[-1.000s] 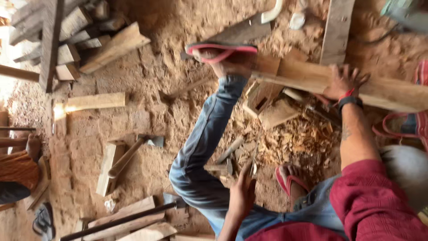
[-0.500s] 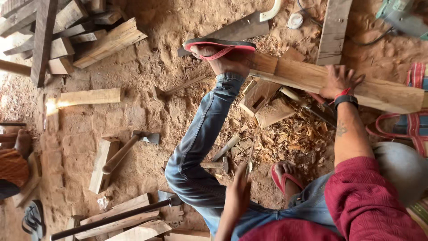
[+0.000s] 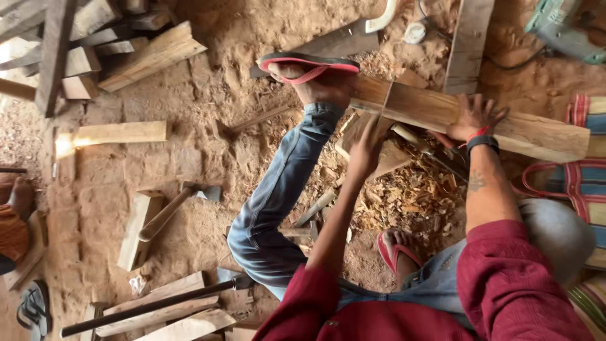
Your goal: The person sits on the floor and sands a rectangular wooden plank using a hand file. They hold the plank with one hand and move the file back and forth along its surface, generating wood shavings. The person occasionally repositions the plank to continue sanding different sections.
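Note:
A long wooden plank [image 3: 536, 129] lies across the upper right over a heap of wood chips [image 3: 413, 199]. My right hand [image 3: 472, 118], with a red band and a dark wristband, presses flat on the plank, fingers spread. My left hand [image 3: 366, 148] reaches up to the plank's near edge, its fingers closed around a thin dark tool [image 3: 385, 104] that stands across the wood. My foot in a red flip-flop [image 3: 309, 63] rests on the plank's left end, the jeans leg [image 3: 284, 183] stretched toward it. My other sandalled foot [image 3: 396, 247] is beside the chips.
A hatchet [image 3: 183, 202] leans on a wood block at the left. A long dark bar [image 3: 151, 306] lies over boards at the lower left. Offcuts are piled at the upper left. A power tool [image 3: 562, 28] sits at the top right, a striped bag [image 3: 587, 177] at the right.
My left hand has risen from the ground near my knee up to the plank. The right hand has stayed on the plank. The view has shifted slightly.

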